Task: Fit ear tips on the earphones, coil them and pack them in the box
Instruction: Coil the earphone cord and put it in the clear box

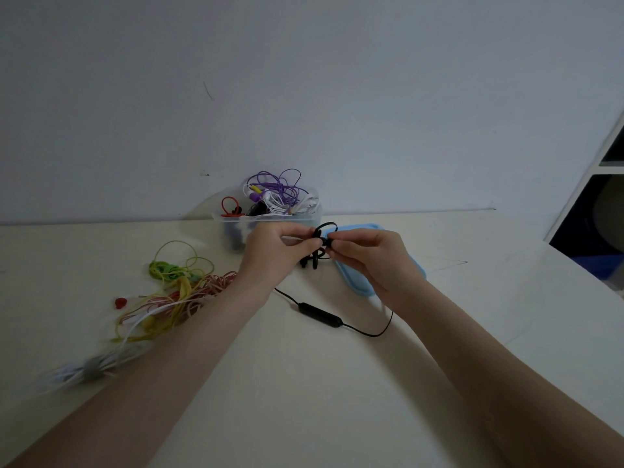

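Observation:
My left hand [275, 253] and my right hand [368, 256] meet above the table, both pinching the black earphones [320, 238] at one earbud with an ear hook. The second earbud hangs just below my fingers. The black cable runs down onto the table past the inline remote [320, 314] and loops back up under my right wrist. Behind my hands stands a clear plastic box [233, 228] holding purple, white and red earphones. Whether an ear tip is between my fingers is hidden.
A blue lid [358, 231] lies on the table under my right hand. A tangle of green, yellow, pink and white earphones [175, 292] spreads at the left, a bundled white cable [91, 368] nearer me. The wall rises behind; a shelf [604, 184] stands at the right.

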`<state>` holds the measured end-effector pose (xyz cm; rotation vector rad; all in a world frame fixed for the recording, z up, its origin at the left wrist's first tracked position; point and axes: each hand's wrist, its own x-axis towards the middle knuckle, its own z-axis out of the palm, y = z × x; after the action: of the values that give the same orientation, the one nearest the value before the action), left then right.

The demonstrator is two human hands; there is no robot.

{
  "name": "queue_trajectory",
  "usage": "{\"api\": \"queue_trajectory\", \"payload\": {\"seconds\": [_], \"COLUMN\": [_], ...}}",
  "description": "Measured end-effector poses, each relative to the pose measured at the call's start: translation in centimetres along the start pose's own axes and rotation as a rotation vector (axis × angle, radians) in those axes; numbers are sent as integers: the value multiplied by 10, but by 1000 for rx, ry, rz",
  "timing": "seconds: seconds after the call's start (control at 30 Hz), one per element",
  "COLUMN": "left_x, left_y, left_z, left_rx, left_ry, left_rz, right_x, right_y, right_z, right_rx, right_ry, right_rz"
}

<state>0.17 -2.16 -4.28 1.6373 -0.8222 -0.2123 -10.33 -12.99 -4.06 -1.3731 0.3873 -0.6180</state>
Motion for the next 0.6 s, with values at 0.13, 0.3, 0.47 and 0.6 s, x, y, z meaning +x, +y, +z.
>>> {"api": "queue_trajectory", "payload": {"seconds": [0.13,0.3,0.47,0.6], "left_x": [-1,-1,0,2], "left_y": [1,3,4,4], "left_z": [-1,-4,-8,-12], "left_rx": [30,-7,-91,-195], "left_ry": [4,-51,-135,-210], "left_rz": [56,36,-14,-73], "right_x": [0,-1,-1,-2], "right_y": [0,-3,-5,-7], "right_z": [0,-3,-6,-6], "right_rx": [13,159,246,343], "right_ry": [1,-66,-121,-179], "right_rz": [-3,127,246,349]}}
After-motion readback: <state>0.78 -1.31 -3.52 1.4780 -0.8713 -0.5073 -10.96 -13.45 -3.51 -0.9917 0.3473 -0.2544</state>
